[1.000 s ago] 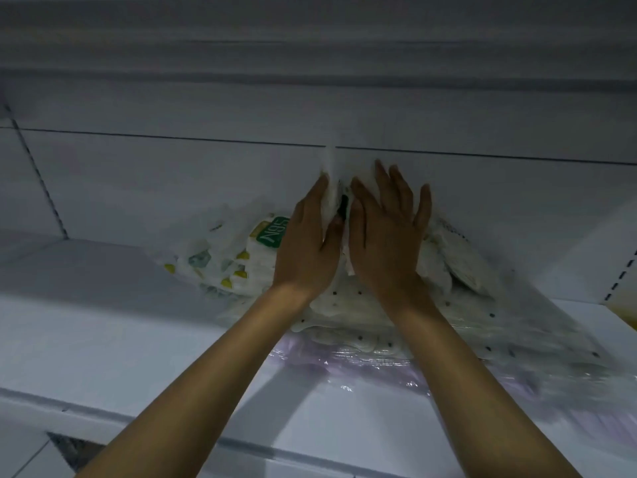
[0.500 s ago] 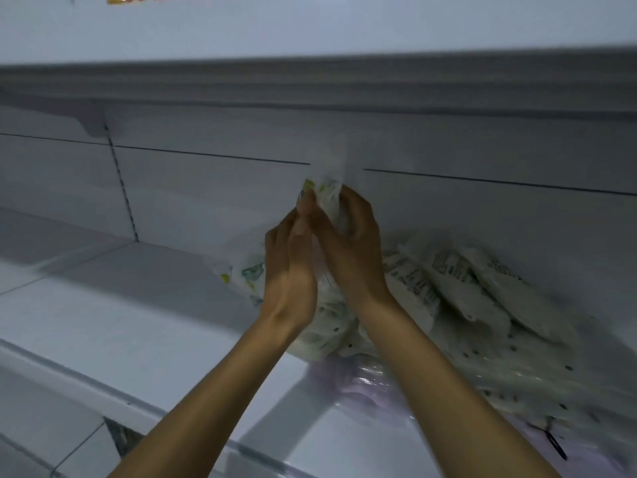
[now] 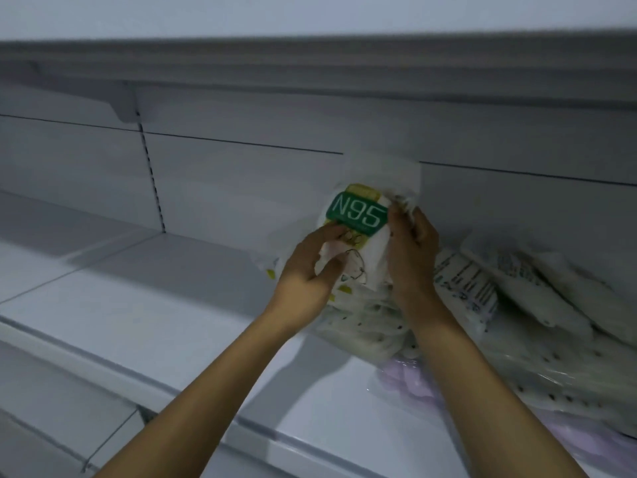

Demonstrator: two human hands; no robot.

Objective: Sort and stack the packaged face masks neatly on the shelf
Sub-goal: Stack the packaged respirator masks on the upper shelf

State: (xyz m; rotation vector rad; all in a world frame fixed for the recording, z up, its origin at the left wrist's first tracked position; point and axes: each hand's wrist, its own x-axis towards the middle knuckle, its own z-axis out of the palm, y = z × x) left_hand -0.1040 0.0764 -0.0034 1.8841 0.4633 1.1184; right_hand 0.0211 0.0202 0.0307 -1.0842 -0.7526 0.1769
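A clear packet of face masks with a green N95 label [image 3: 358, 215] is held upright above the white shelf [image 3: 144, 305]. My left hand [image 3: 310, 270] grips its lower left side, thumb and fingers curled on the front. My right hand [image 3: 410, 250] grips its right edge. Beneath and to the right lies a loose pile of mask packets [image 3: 465, 288], white with dark dots and printed labels, leaning against the shelf's back panel.
The shelf's left half [image 3: 86, 277] is bare, with a slotted upright [image 3: 151, 174] in the back panel. Another shelf [image 3: 310, 63] hangs close overhead. A pale purple packet [image 3: 413, 384] lies at the pile's front, near the shelf's front edge.
Both hands went from pressing flat on the pile to lifting one packet. It is turned so its N95 label faces me. The view has shifted left.
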